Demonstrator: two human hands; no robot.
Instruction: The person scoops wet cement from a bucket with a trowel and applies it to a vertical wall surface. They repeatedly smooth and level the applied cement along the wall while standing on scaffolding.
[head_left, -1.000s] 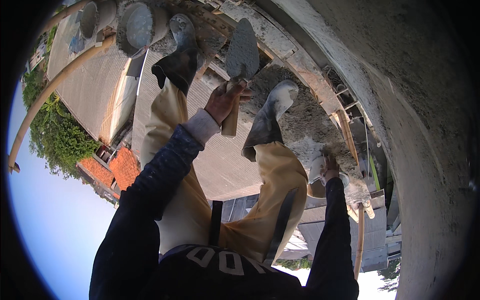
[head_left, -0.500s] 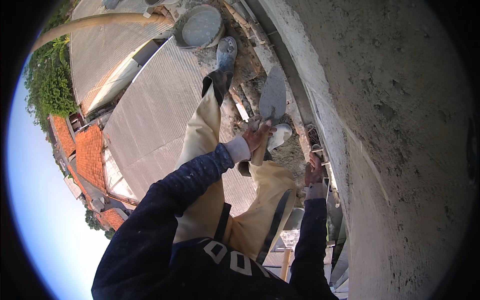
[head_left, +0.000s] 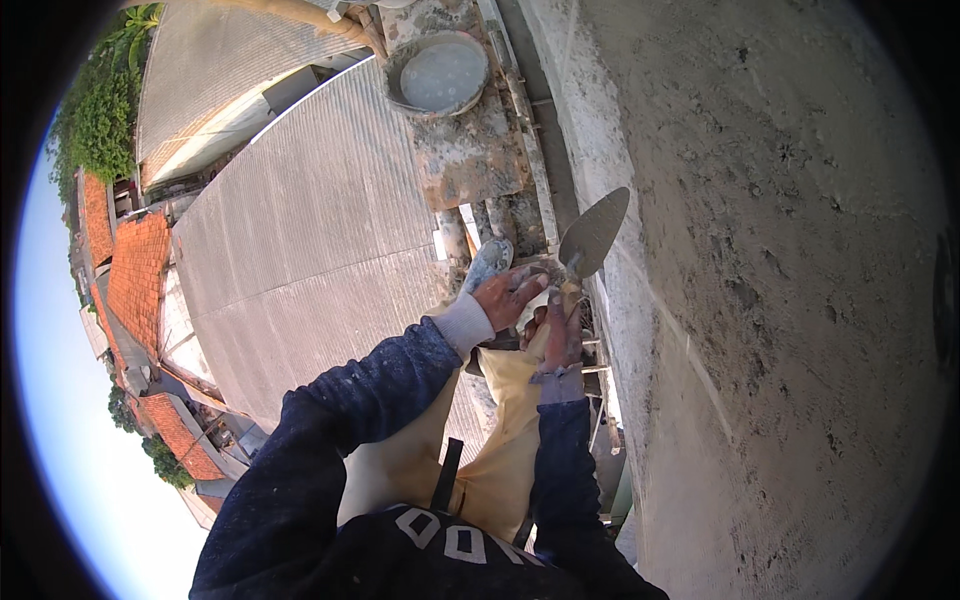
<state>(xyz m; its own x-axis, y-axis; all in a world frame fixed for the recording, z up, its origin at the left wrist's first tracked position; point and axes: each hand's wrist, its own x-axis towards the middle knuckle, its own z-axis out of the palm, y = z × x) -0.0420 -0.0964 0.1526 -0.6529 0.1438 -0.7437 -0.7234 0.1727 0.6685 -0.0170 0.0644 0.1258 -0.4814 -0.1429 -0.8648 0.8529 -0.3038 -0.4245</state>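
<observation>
We see both forearms, in dark blue sleeves, coming up from the lower edge and meeting in front of the body, above the yellowish trousers (head_left: pixel 500 470). The right hand (head_left: pixel 558 335) is closed around the handle of a trowel (head_left: pixel 594 234), and the pointed grey blade rises up and to the right from the fist, close to the wall. The left hand (head_left: pixel 508 297) lies just beside it, touching the same place near the handle; its fingers (head_left: pixel 528 285) are bent and smeared with grey mortar (we cannot tell if they really clamp the handle or only rest against it). Both hands are dusty.

At the right, a rough plastered wall (head_left: pixel 780 300) of grey-brown colour fills almost half of the view, and a thin pale line runs down across it. Under the hands there is a narrow plank platform (head_left: pixel 470 160) with dried mortar all over it, running along the wall. One shoe (head_left: pixel 487 265) stands on it, near the left hand.

Farther along the platform sits a round pan (head_left: pixel 437 75), and inside it there is pale grey mortar with a flat surface. Far below lie a large corrugated grey roof (head_left: pixel 300 260), some orange tiled roofs (head_left: pixel 135 270) and green trees (head_left: pixel 100 120).
</observation>
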